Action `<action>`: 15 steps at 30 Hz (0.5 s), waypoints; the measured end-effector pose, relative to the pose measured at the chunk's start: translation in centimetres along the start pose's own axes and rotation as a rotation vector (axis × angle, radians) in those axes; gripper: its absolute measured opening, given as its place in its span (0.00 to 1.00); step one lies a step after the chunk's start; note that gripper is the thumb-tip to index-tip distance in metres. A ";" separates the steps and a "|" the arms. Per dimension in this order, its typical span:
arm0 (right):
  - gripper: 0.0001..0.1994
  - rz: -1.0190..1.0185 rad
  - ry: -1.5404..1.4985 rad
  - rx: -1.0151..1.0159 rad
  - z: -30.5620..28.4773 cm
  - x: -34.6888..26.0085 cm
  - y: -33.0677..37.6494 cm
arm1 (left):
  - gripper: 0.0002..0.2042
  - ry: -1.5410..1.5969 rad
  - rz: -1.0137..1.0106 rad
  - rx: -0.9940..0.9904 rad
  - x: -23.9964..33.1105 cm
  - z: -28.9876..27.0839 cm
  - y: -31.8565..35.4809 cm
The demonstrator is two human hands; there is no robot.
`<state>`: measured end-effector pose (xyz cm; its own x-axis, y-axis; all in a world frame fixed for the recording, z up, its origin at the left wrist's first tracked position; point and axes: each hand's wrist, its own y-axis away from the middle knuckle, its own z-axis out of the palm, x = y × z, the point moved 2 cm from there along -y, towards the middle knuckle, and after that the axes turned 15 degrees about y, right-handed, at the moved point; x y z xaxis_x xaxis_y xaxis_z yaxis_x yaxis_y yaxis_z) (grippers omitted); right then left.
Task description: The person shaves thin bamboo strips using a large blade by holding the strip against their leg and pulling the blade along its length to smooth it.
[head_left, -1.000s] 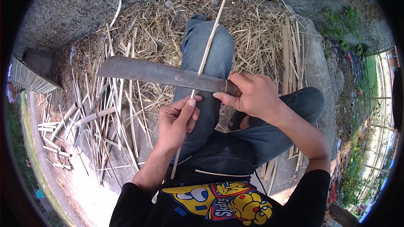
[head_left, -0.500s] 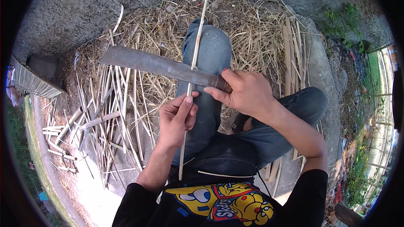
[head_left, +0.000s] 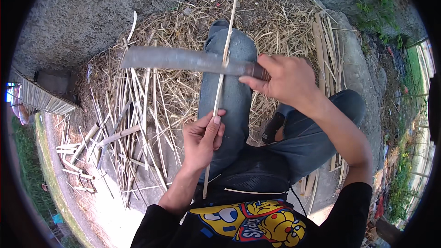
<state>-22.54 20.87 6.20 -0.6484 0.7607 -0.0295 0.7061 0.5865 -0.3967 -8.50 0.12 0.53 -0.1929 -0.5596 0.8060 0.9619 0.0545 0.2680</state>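
straw ground (head_left: 285,27); one knife (head_left: 183,59), one bamboo strip (head_left: 219,87).

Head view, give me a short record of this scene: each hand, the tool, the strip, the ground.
left hand: grips a thin bamboo strip running up over the knee
right hand: holds the handle of a long knife
knife: blade lies across the strip, pointing to the person's left
posture: seated, jeans-clad leg stretched forward
ground: split bamboo strips and straw-like shavings on concrete
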 end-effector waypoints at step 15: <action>0.30 0.422 0.043 0.101 -1.5 9.6 -5.3 | 0.12 0.065 -0.117 -0.019 -0.9 -1.2 1.2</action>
<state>-32.09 25.44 9.37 -0.2952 0.9401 -0.1706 0.8739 0.1936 -0.4458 -6.91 -0.34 -0.48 -0.2913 -0.6136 0.7339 0.9371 -0.0290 0.3477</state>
